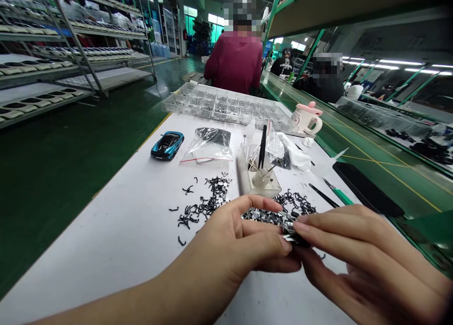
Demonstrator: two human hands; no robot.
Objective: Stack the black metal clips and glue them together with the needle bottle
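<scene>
My left hand [244, 242] is closed around a small black-and-silver part [290, 226], its thumb and fingers on the near and left sides. From the right, my right hand [364, 249] pinches the same part with its fingertips. Fingers cover much of the part, so its exact kind cannot be made out. Just beyond the hands lies a spread of small curved black pieces [191, 215] mixed with little silver metal pieces [222, 186]. Some of this pile is hidden behind my left hand.
A tool holder [260, 186] with upright black tweezers [262, 148] stands ahead. Around it are a blue toy car [167, 145], a plastic bag [208, 145], green-handled tweezers [340, 193] and a dark phone-like slab [368, 188]. Farther back are a compartment tray [170, 103], a lidded mug [305, 117] and a seated person [235, 61].
</scene>
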